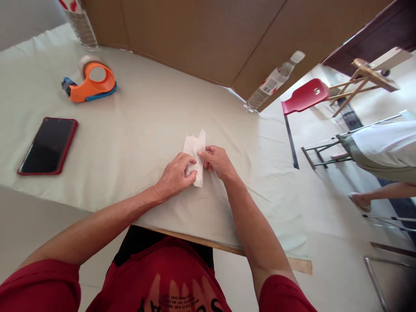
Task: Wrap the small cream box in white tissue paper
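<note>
A white tissue [195, 145], thin and creased, lies on the cloth-covered table in front of me, longer than it is wide. My left hand [177, 174] grips its left side with curled fingers, the thumb and index finger pressing near its lower part. From the other side, my right hand [217, 161] pinches the right edge between thumb and bent fingers. Part of the tissue's lower half is covered by my left fingers.
A phone [48, 145] in a red case and an orange tape dispenser [94, 84] lie to the left. Bottles [271, 84] stand by the tall cardboard panel [182, 39]. A red chair [305, 96] and a seated person [383, 147] are beyond the table's right edge.
</note>
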### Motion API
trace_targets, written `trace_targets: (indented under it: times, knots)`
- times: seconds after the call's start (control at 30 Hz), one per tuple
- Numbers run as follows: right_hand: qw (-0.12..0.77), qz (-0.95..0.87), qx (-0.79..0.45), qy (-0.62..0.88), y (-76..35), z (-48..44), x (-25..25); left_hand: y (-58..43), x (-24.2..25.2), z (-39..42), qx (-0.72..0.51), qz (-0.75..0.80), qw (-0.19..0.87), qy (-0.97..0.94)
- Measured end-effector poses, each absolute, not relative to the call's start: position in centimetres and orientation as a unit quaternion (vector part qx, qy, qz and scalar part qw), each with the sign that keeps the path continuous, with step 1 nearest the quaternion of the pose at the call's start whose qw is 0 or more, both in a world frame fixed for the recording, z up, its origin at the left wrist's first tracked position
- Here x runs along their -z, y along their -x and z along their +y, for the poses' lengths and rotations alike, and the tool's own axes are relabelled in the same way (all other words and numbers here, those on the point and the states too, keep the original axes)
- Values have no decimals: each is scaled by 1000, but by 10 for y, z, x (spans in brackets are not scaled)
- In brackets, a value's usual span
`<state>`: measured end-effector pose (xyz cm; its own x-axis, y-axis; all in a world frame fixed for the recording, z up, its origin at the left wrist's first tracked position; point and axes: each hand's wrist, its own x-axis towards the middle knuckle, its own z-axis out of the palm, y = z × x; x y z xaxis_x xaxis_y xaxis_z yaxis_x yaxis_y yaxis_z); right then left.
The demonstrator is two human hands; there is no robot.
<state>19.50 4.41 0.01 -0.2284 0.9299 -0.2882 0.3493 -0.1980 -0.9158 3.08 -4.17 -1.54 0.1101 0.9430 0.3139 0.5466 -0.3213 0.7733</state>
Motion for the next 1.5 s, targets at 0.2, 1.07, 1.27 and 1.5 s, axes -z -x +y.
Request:
trace_targets:
  times: [0.2, 1.07, 1.27, 1.5]
  knots:
    - [237, -650, -453, 563, -191, 63, 8, -29, 10, -43, -370, 511, 168, -758]
    - [365, -763, -357, 397, -203, -35, -5, -16, 18, -31, -422, 493, 336, -683]
    - [346, -856, -212, 321, -211, -48, 13, -11, 16, -29, -401, 469, 352, -704]
    - [370, -794, -294, 382, -209, -31, 19, 10, 7, -27, -337, 416, 353, -767]
